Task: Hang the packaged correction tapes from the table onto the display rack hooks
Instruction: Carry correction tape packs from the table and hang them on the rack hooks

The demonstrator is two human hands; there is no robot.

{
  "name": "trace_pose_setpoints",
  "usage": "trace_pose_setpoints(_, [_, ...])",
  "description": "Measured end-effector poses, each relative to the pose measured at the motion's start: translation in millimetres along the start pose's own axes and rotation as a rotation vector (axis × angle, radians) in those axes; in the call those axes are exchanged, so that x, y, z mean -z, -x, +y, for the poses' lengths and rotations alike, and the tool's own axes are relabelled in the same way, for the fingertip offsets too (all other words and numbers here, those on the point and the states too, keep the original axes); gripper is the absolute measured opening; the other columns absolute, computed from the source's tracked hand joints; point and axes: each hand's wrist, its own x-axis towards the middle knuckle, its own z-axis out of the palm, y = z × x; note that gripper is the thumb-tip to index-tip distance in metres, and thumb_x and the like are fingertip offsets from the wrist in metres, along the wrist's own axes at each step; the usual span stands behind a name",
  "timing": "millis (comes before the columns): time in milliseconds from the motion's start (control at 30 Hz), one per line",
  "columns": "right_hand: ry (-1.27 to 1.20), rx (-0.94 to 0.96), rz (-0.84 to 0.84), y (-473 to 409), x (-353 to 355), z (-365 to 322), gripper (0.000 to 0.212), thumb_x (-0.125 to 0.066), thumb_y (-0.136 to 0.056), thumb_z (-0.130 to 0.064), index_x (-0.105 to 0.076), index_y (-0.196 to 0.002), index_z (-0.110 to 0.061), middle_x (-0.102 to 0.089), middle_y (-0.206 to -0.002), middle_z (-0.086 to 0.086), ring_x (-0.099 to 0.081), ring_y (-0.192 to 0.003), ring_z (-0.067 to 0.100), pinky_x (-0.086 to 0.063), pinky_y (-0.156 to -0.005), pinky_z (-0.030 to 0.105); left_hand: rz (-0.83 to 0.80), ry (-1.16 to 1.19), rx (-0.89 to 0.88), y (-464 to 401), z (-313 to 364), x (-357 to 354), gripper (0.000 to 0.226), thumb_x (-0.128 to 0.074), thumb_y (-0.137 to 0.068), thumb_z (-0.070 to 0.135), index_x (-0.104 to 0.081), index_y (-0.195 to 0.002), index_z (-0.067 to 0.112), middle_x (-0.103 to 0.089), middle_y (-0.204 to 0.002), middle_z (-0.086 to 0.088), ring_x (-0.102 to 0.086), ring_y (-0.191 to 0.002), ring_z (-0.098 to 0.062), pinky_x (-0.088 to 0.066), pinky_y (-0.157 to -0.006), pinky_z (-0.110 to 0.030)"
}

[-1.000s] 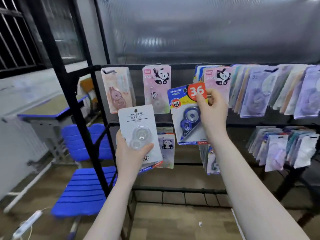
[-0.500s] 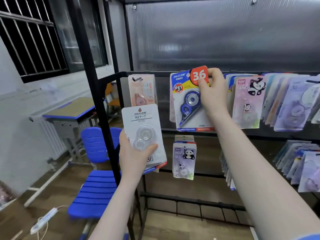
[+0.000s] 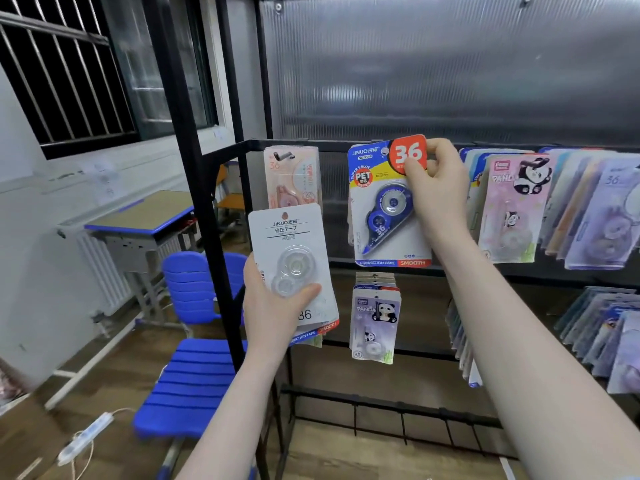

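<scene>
My right hand (image 3: 437, 188) pinches the top right corner of a blue-and-yellow correction tape pack (image 3: 384, 216) with a red "36" tab, holding it up against the top bar of the black display rack (image 3: 207, 216). My left hand (image 3: 273, 306) grips a small stack of packs low and to the left, a white pack with a clear tape (image 3: 291, 265) in front, thumb across its blister. The hook behind the blue pack is hidden.
A peach pack (image 3: 292, 178) hangs at the rack's top left; panda packs (image 3: 516, 206) and many others fill the right. More panda packs (image 3: 375, 320) hang on the lower row. A blue chair (image 3: 194, 372), a desk (image 3: 145, 216) and a power strip (image 3: 83, 438) lie left.
My right hand has carried the blue pack up and left to the rack's top bar. The view has swung left, and my left hand's stack has stayed about level.
</scene>
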Motion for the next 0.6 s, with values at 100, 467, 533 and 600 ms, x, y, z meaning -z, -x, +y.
trace_pose_setpoints(100, [-0.032, -0.018, -0.013, 0.0, -3.7, 1.8, 0.013, -0.056, -0.094, -0.028, -0.051, -0.103, -0.02, -0.062, -0.096, -0.013, -0.064, -0.086, -0.001, -0.053, -0.066, 0.012, 0.012, -0.004, 0.014, 0.1, -2.6, 2.1, 0.082, -0.085, -0.068, 0.013, -0.039, -0.135, 0.022, -0.051, -0.112, 0.019, -0.052, -0.101, -0.002, -0.039, -0.073, -0.011])
trace_pose_setpoints(467, [-0.111, -0.107, -0.098, -4.6, 1.2, 4.6, 0.013, -0.06, -0.092, -0.024, -0.053, -0.102, -0.018, -0.062, -0.095, -0.01, -0.064, -0.08, 0.0, -0.052, -0.061, 0.01, 0.056, -0.021, 0.048, 5.1, -1.4, 16.7, 0.08, -0.085, -0.067, 0.014, -0.04, -0.133, 0.024, -0.054, -0.115, 0.014, -0.056, -0.104, -0.005, -0.047, -0.078, -0.023])
trace_pose_setpoints(533, [-0.122, -0.103, -0.064, -6.6, 1.7, 9.4, 0.011, -0.06, -0.091, -0.019, -0.056, -0.101, -0.015, -0.064, -0.096, -0.005, -0.064, -0.081, 0.002, -0.053, -0.065, 0.016, 0.064, -0.017, 0.048, 6.4, -0.9, 19.4, 0.083, -0.086, -0.067, 0.013, -0.039, -0.135, 0.025, -0.053, -0.118, 0.012, -0.055, -0.108, -0.008, -0.049, -0.083, -0.029])
trace_pose_setpoints(600, [-0.085, -0.105, -0.051, -7.2, -1.2, 15.5, 0.012, -0.06, -0.091, -0.02, -0.056, -0.101, -0.016, -0.063, -0.095, -0.005, -0.063, -0.081, 0.002, -0.052, -0.067, 0.018, 0.074, -0.015, 0.053, 7.2, -0.4, 22.7, 0.085, -0.086, -0.067, 0.013, -0.038, -0.136, 0.025, -0.054, -0.119, 0.012, -0.056, -0.11, -0.01, -0.051, -0.087, -0.034])
